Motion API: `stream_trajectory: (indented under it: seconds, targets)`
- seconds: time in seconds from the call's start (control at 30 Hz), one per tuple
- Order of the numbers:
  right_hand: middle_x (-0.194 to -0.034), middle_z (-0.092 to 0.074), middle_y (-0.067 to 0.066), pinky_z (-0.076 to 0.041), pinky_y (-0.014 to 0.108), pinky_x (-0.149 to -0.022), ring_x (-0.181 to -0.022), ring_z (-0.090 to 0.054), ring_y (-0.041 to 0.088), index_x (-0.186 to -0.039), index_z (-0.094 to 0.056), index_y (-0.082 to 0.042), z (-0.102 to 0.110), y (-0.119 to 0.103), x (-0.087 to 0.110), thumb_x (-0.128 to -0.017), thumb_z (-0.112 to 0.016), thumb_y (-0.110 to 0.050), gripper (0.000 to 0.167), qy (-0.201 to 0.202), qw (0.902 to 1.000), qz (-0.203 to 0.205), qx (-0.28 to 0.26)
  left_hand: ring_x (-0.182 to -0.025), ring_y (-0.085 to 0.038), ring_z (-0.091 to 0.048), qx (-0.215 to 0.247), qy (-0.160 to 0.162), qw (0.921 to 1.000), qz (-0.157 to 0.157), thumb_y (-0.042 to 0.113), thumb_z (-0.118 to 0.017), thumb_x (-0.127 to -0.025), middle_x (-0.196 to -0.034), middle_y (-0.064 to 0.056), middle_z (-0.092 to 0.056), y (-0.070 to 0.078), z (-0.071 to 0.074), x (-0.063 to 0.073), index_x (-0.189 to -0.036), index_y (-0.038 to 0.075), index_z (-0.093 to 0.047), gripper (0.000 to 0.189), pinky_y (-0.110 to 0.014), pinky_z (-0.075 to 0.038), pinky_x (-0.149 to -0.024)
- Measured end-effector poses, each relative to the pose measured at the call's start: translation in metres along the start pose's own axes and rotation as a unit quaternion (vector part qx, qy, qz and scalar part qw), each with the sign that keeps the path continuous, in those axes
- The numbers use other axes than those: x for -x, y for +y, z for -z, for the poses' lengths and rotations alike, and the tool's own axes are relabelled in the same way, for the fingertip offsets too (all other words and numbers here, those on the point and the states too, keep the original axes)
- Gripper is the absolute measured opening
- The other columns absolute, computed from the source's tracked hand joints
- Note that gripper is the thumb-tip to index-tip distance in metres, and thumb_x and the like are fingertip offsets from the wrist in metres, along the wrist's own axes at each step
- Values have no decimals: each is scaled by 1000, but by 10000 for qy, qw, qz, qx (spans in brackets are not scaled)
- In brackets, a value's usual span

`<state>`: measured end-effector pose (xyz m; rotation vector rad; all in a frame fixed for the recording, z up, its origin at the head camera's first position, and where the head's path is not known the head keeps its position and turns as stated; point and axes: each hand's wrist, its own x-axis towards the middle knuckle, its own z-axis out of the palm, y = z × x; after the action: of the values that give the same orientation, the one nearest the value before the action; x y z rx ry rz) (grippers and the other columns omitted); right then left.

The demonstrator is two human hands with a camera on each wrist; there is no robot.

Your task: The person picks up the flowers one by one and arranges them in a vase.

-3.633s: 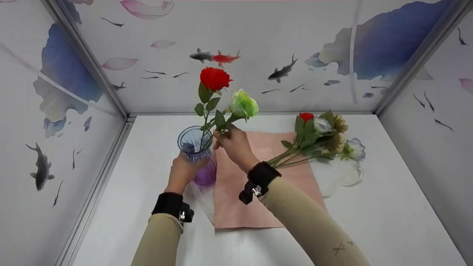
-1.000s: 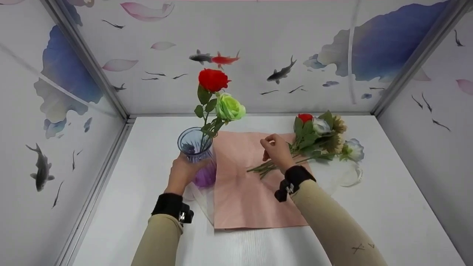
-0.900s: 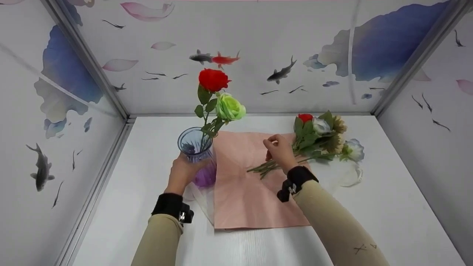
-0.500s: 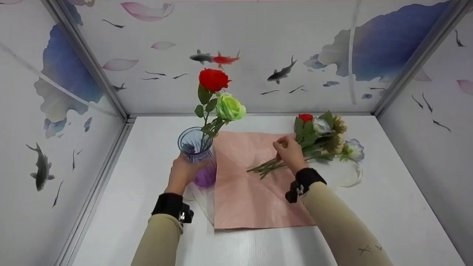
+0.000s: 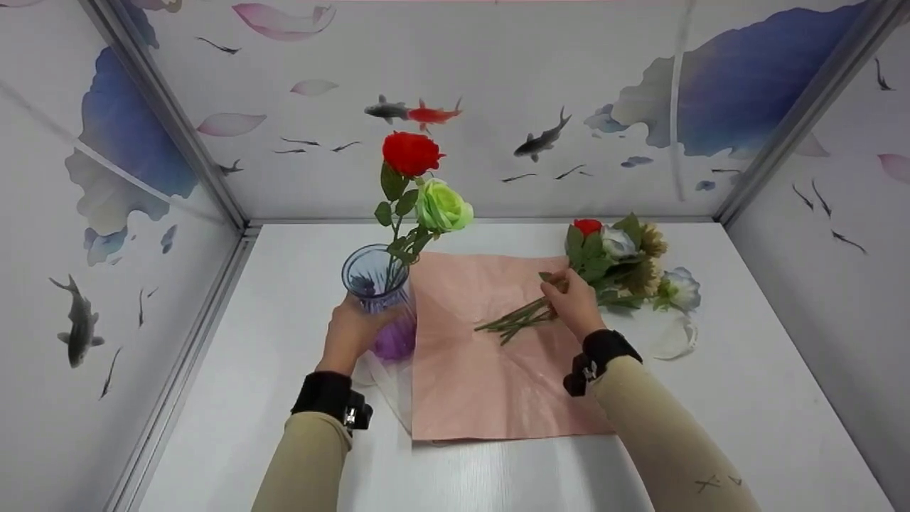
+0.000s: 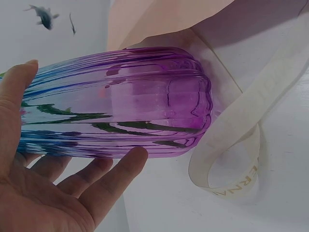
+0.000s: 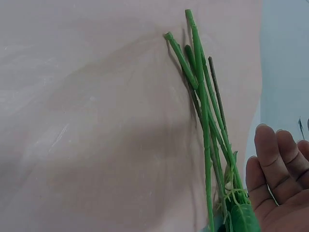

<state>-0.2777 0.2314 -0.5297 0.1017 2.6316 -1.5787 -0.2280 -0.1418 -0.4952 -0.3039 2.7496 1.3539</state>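
A ribbed glass vase [image 5: 394, 340], blue at the top and purple at the base, is gripped on its side by my left hand [image 5: 353, 328]. It holds a red rose [image 5: 411, 154] and a light green rose [image 5: 443, 206], both standing above the rim. In the left wrist view, thumb and fingers lie on opposite sides of the vase [image 6: 140, 92]. My right hand [image 5: 574, 306] is at the green stems [image 5: 508, 324] of a lying bunch of flowers. In the right wrist view its fingers [image 7: 270, 150] extend beside the stems [image 7: 205, 121], apparently not closed round them.
Pink wrapping paper [image 5: 476, 398] lies flat under the stems. Blooms of the bunch, including a red rose [image 5: 588, 227] and a pale blue-white flower [image 5: 680, 288], rest at the back right. White ribbon [image 6: 236, 130] curls by the vase base. Printed walls [image 5: 498, 57] enclose the white table.
After leaving the green rose in the vase, my right hand has moved right and slightly down to the lying bunch. The left hand stays on the vase.
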Motion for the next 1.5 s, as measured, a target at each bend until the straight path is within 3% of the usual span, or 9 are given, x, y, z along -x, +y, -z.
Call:
stream_trajectory:
  seconds: [0.1, 0.23, 0.47, 0.73, 1.2, 1.5]
  targets:
    - [-88, -62, 20, -57, 39, -70, -83, -66, 47, -126, -55, -4, 3, 3, 0, -107, -56, -25, 29, -13, 9999, -46, 124, -126, -43, -59, 25, 12, 10000, 23, 47, -78, -86, -139, -30, -59, 0, 0, 0, -147, -4, -43, 87, -54, -48, -105]
    - [-84, -61, 14, -58, 48, -75, -84, -68, 48, -132, -54, -1, 7, 8, 1, -106, -56, -24, 35, -45, 9994, -124, 310, -127, -44, -59, -21, 51, 10000, -54, 46, -78, -86, -139, -30, -58, -1, -1, 0, -148, -3, -41, 87, -55, -47, -105]
    - [-85, -59, 10, -53, 31, -65, -80, -69, 45, -137, -53, -1, 14, 20, 2, -105, -57, -25, 41, -69, 9976, -230, 648, -126, -44, -59, -64, 92, 9999, -123, 45, -78, -86, -139, -29, -59, -1, -1, 0, -149, -3, -41, 87, -55, -48, -105]
    - [-107, -65, 19, -51, 32, -65, -77, -69, 40, -142, -49, 2, 22, 33, 8, -106, -55, -22, 43, -72, 9948, -294, 977, -126, -45, -59, -82, 85, 9998, -131, 44, -78, -87, -139, -30, -58, 0, -1, 0, -149, -4, -41, 87, -56, -48, -105]
    - [-91, -65, 17, -45, 34, -61, -58, -60, 18, -141, -51, 1, 29, 55, 11, -104, -51, -14, 39, -88, 9875, -583, 1458, -128, -45, -58, -153, 8, 9999, -70, 48, -76, -87, -141, -30, -57, -1, 0, -1, -150, -4, -39, 90, -56, -47, -105]
    - [-87, -67, 15, -42, 35, -61, -56, -54, 17, -144, -50, 1, 32, 65, 13, -106, -46, -15, 41, -78, 9843, -513, 1687, -129, -45, -57, -179, -51, 9998, -11, 51, -75, -87, -142, -30, -56, -1, 0, 0, -151, -4, -39, 91, -56, -46, -107]
